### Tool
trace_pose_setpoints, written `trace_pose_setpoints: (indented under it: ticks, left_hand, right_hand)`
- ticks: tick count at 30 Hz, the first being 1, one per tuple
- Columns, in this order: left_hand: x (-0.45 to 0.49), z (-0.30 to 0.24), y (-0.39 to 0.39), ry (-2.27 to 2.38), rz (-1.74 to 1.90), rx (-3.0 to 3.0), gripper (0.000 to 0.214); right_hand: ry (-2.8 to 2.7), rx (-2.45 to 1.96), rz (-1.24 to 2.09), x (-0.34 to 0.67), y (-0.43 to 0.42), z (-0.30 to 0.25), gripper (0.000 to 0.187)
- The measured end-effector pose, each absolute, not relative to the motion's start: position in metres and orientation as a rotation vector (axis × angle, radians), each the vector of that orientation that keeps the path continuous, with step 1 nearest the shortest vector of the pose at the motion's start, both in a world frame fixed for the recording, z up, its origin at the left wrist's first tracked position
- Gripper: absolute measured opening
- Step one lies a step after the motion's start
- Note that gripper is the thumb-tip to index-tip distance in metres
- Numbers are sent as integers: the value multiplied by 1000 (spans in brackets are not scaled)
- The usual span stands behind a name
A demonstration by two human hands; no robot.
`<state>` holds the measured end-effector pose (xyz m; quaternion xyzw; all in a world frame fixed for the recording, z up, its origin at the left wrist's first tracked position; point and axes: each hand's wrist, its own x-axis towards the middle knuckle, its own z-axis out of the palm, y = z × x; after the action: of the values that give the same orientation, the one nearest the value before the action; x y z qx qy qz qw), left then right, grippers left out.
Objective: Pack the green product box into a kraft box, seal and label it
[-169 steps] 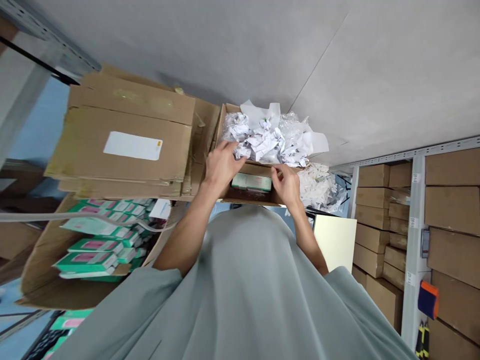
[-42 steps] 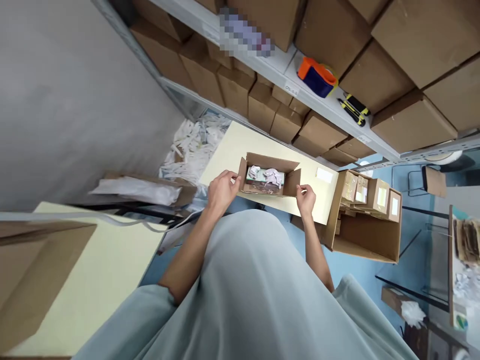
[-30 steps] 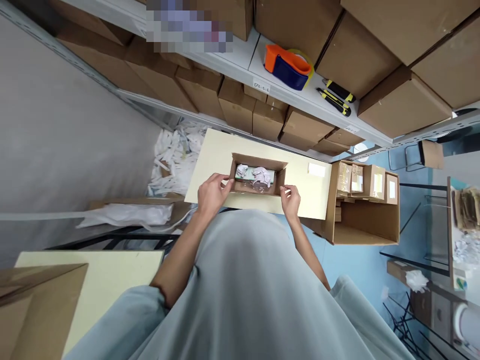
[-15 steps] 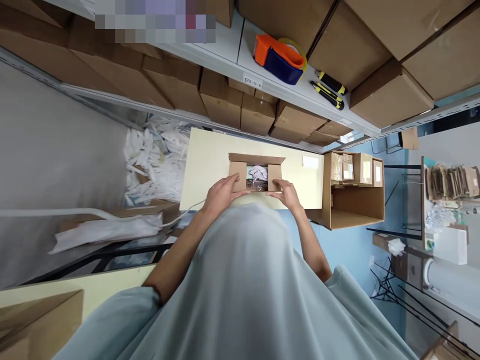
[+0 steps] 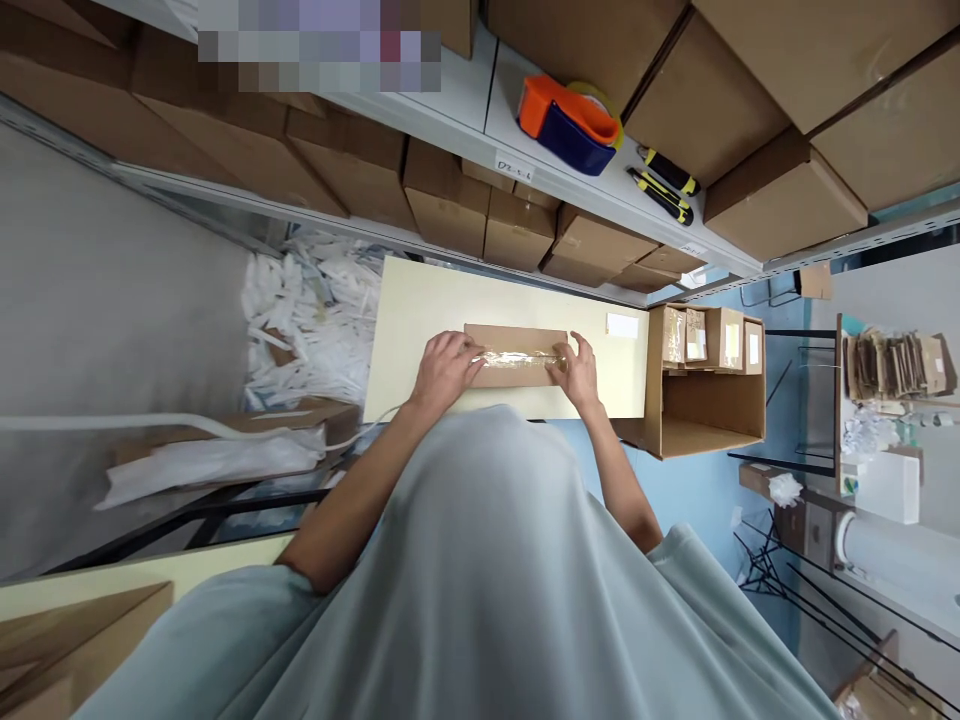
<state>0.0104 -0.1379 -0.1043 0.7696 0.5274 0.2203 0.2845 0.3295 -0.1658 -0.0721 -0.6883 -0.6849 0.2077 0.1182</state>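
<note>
From the head view, a storeroom shelf of brown cartons carries an orange tape dispenser point(image 5: 571, 125) above a pale yellow table point(image 5: 420, 300), with an open carton point(image 5: 705, 400) just beside it. The small cardboard box point(image 5: 517, 345) lies on the table with its flaps closed and a clear tape strip point(image 5: 517, 357) along the seam. The left hand point(image 5: 444, 368) and right hand point(image 5: 577, 368) press flat on its two ends, fingers extended, pinching nothing.

The small box point(image 5: 516, 348) at the near edge of my table point(image 5: 420, 300) is plain brown cardboard, with a glossy clear tape strip point(image 5: 517, 358) along its top. The table is pale yellow, my shirt point(image 5: 480, 570) pale grey-green. On the shelf point(image 5: 469, 100), the tape dispenser point(image 5: 570, 118) is orange and dark blue, the knives point(image 5: 670, 171) beside it black and yellow.
</note>
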Motion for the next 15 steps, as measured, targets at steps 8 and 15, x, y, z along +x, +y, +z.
trace_pose_setpoints:
  ticks: [8,15]
  left_hand:
    - [35,-110,-162,1712,675,1705,26]
    - [38,-106,-137,1770,442,1623,15]
  right_hand:
    - [-1681,-2038,904,325,-167,-82,26]
    - [-1666,-2154,948,323,-155,-79,24]
